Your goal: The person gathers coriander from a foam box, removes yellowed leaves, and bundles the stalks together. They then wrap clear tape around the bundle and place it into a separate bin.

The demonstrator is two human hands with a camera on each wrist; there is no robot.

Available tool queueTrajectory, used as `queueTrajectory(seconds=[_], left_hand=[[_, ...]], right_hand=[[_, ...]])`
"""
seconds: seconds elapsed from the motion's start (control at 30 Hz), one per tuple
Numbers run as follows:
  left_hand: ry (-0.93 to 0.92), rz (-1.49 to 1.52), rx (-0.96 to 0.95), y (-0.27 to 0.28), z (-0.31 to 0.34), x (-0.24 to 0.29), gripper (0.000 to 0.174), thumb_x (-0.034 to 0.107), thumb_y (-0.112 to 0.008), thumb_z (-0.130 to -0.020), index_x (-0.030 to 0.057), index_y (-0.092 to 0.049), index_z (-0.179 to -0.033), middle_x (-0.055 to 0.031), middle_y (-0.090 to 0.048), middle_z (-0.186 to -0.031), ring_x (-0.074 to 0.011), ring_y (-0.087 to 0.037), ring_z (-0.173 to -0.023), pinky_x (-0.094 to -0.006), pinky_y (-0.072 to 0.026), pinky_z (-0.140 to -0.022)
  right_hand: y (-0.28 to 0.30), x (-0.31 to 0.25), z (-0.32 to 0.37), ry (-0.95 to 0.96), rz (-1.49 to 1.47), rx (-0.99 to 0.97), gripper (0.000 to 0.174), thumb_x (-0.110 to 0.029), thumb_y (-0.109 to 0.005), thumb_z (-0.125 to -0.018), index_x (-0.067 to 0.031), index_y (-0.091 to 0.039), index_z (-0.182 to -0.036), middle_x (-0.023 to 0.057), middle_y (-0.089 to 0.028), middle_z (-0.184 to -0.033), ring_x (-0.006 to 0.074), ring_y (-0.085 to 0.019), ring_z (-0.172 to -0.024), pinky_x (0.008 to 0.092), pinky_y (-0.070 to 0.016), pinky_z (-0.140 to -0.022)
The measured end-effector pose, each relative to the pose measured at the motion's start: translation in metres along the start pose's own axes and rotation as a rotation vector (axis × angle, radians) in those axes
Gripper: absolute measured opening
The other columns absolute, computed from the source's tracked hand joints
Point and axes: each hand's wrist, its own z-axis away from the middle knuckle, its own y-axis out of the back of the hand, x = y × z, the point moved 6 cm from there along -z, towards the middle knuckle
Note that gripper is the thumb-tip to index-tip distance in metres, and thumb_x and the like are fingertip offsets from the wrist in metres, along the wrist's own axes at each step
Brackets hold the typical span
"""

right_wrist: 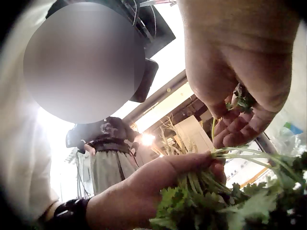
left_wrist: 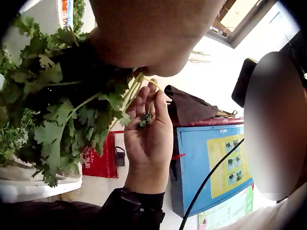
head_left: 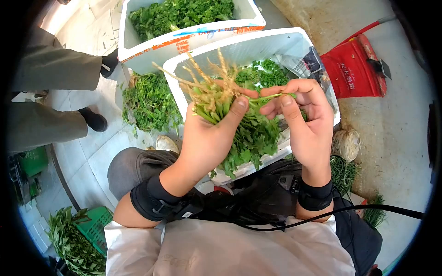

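My left hand (head_left: 208, 140) grips a bunch of coriander (head_left: 255, 138) around its stems. Pale, stringy roots (head_left: 202, 69) stick out past the thumb side, while the leaves hang down over the near wall of a white foam box (head_left: 168, 69). With thumb and fingers, my right hand (head_left: 314, 122) pinches a thin green stem (head_left: 268, 96) at the bunch's right side. In the left wrist view, a small leaf sprig (left_wrist: 145, 120) shows against the right palm. Loose greens (head_left: 271, 71) lie inside the foam box below both hands.
Another foam box (head_left: 193, 41) filled with greens stands behind. Leafy greens (head_left: 149, 101) are heaped on the tiles to the left, near another person's legs (head_left: 55, 69). A green crate (head_left: 94, 225) sits lower left. At right hangs a red bag (head_left: 352, 69); a black cable (head_left: 368, 208) crosses nearby.
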Motion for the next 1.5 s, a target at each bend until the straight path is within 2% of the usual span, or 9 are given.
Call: queueTrajectory(seconds=[0.13, 0.43, 0.97, 1.1, 1.17, 1.3, 1.37, 1.4, 1.5], left_hand=[[0.039, 0.026, -0.054, -0.009, 0.004, -0.005, 0.016, 0.004, -0.065, -0.099, -0.0003, -0.062, -0.114, -0.0031, -0.070, -0.104, -0.0086, -0.062, -0.094, -0.0256, -0.0507, -0.083], [0.064, -0.125, -0.146, -0.017, 0.006, -0.008, 0.018, 0.004, -0.067, -0.097, 0.0009, -0.061, -0.113, -0.0029, -0.070, -0.102, -0.0095, -0.063, -0.095, -0.0269, -0.0511, -0.084], [0.100, -0.046, -0.308, -0.028, 0.008, 0.005, 0.031, -0.002, -0.067, -0.093, -0.0002, -0.061, -0.123, -0.0061, -0.070, -0.110, -0.0117, -0.063, -0.101, -0.0292, -0.0506, -0.091], [0.081, 0.004, -0.301, -0.028, 0.009, 0.006, 0.031, -0.002, -0.067, -0.092, -0.0003, -0.061, -0.122, -0.0069, -0.071, -0.110, -0.0122, -0.063, -0.101, -0.0298, -0.0507, -0.090], [0.046, -0.066, -0.322, -0.029, 0.007, 0.010, 0.021, 0.003, -0.068, -0.096, -0.0006, -0.063, -0.117, -0.0035, -0.071, -0.105, -0.0096, -0.063, -0.098, -0.0277, -0.0520, -0.087], [0.099, -0.045, -0.347, -0.027, 0.008, 0.003, 0.025, 0.002, -0.069, -0.094, -0.0004, -0.063, -0.117, -0.0055, -0.071, -0.105, -0.0108, -0.064, -0.096, -0.0294, -0.0523, -0.085], [0.119, -0.304, -0.456, -0.031, 0.015, -0.012, 0.030, 0.003, -0.072, -0.090, 0.0009, -0.062, -0.119, -0.0077, -0.072, -0.103, -0.0119, -0.064, -0.094, -0.0316, -0.0528, -0.084], [0.115, -0.302, -0.444, -0.032, 0.019, -0.015, 0.030, 0.003, -0.072, -0.090, 0.0009, -0.062, -0.119, -0.0077, -0.072, -0.103, -0.0119, -0.064, -0.094, -0.0316, -0.0528, -0.084], [0.157, -0.562, -0.584, -0.040, 0.031, -0.031, 0.034, 0.004, -0.075, -0.087, 0.0021, -0.063, -0.119, -0.0099, -0.072, -0.101, -0.0133, -0.065, -0.093, -0.0326, -0.0533, -0.083]], right_hand=[[-0.001, 0.004, 0.000, -0.092, -0.239, -0.006, 0.009, -0.008, -0.053, -0.105, -0.0018, -0.051, -0.112, 0.0165, -0.072, -0.103, 0.0163, -0.069, -0.085, 0.0289, -0.0550, -0.075], [0.006, 0.009, 0.001, -0.144, -0.292, -0.013, 0.009, -0.009, -0.054, -0.106, -0.0023, -0.052, -0.111, 0.0103, -0.069, -0.093, 0.0127, -0.065, -0.078, 0.0271, -0.0544, -0.070], [0.014, 0.009, 0.003, -0.118, -0.338, 0.103, 0.013, -0.012, -0.058, -0.105, -0.0049, -0.054, -0.115, 0.0099, -0.068, -0.092, 0.0116, -0.063, -0.072, 0.0255, -0.0517, -0.063], [0.013, 0.012, 0.003, -0.084, -0.430, 0.054, 0.014, -0.013, -0.058, -0.105, -0.0049, -0.054, -0.115, 0.0101, -0.068, -0.093, 0.0109, -0.062, -0.071, 0.0254, -0.0507, -0.062], [0.011, 0.010, 0.003, -0.084, -0.436, 0.048, 0.014, -0.013, -0.058, -0.105, -0.0049, -0.054, -0.116, 0.0104, -0.068, -0.094, 0.0107, -0.061, -0.070, 0.0255, -0.0503, -0.061], [0.014, 0.006, 0.004, -0.118, -0.477, 0.167, 0.015, -0.010, -0.059, -0.103, -0.0041, -0.054, -0.117, 0.0047, -0.060, -0.087, 0.0089, -0.053, -0.068, 0.0224, -0.0455, -0.057], [0.027, 0.002, -0.002, -0.074, -0.608, 0.242, 0.017, -0.007, -0.058, -0.103, -0.0033, -0.053, -0.118, 0.0014, -0.050, -0.084, 0.0080, -0.046, -0.068, 0.0204, -0.0413, -0.054], [0.040, -0.003, -0.007, 0.023, -0.686, 0.204, 0.016, -0.006, -0.056, -0.103, -0.0030, -0.052, -0.119, 0.0026, -0.050, -0.087, 0.0088, -0.045, -0.067, 0.0210, -0.0423, -0.055], [0.059, -0.011, -0.010, 0.114, -0.703, 0.351, 0.016, -0.003, -0.055, -0.103, -0.0024, -0.052, -0.118, 0.0044, -0.056, -0.090, 0.0106, -0.050, -0.070, 0.0227, -0.0475, -0.061]])
